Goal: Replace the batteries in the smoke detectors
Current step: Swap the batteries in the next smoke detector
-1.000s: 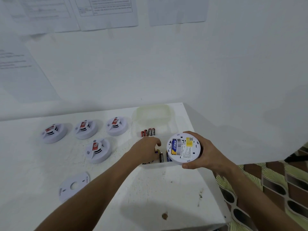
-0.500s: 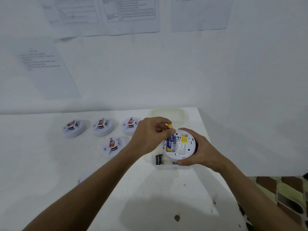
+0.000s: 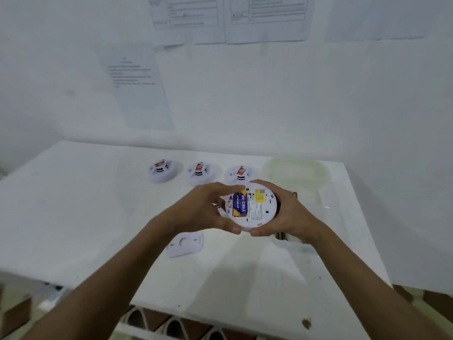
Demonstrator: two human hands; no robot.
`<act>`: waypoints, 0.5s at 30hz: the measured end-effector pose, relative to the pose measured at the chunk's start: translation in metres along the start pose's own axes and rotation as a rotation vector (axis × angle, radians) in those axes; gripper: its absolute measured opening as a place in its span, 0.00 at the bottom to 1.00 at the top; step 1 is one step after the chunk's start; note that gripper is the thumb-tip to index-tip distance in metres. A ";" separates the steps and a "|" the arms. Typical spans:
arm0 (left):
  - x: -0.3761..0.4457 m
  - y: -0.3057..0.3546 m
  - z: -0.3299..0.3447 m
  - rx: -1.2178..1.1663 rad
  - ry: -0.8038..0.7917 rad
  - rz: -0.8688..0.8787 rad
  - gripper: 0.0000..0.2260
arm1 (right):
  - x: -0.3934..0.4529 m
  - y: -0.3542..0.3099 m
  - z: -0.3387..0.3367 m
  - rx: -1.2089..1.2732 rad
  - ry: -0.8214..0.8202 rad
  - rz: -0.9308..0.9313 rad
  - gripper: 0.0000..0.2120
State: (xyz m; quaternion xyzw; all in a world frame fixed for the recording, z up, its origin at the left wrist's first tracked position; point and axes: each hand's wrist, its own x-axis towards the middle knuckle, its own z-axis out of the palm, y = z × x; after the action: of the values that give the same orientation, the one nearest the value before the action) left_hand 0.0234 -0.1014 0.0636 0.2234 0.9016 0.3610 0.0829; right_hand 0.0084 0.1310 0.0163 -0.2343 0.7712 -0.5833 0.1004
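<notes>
Both my hands hold the open smoke detector [image 3: 255, 207] above the table [image 3: 98, 217]: left grip [image 3: 203, 209] and right grip [image 3: 286, 214] curled round its rim; blue-yellow batteries [image 3: 240, 204] seated inside.

You hold a round white smoke detector [image 3: 255, 207] back side up, two blue-and-yellow batteries [image 3: 240, 205] seated side by side in its open bay. Three more detectors [image 3: 199, 173] sit in a row behind it.

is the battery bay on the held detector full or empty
Full: two blue-and-yellow batteries lie side by side in the open bay of the smoke detector, back cover off.
</notes>
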 end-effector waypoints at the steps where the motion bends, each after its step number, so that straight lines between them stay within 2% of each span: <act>1: -0.006 -0.005 -0.003 -0.022 0.015 -0.010 0.32 | 0.005 -0.001 0.006 -0.003 -0.019 -0.006 0.42; 6: -0.029 -0.028 -0.016 -0.006 0.068 -0.065 0.33 | 0.026 -0.009 0.034 0.012 -0.087 -0.012 0.39; 9: -0.041 -0.036 -0.023 -0.010 0.082 -0.080 0.30 | 0.035 -0.012 0.048 0.027 -0.114 -0.026 0.37; 11: -0.046 -0.043 -0.025 -0.018 0.101 -0.073 0.27 | 0.040 -0.012 0.056 0.041 -0.118 -0.034 0.37; 15: -0.056 -0.057 -0.028 -0.082 0.094 -0.104 0.28 | 0.042 -0.009 0.069 0.055 -0.123 -0.032 0.38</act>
State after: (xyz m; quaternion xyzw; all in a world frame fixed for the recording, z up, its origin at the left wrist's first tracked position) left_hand 0.0449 -0.1804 0.0439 0.1555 0.8994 0.4029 0.0682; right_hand 0.0028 0.0504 0.0089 -0.2792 0.7433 -0.5905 0.1444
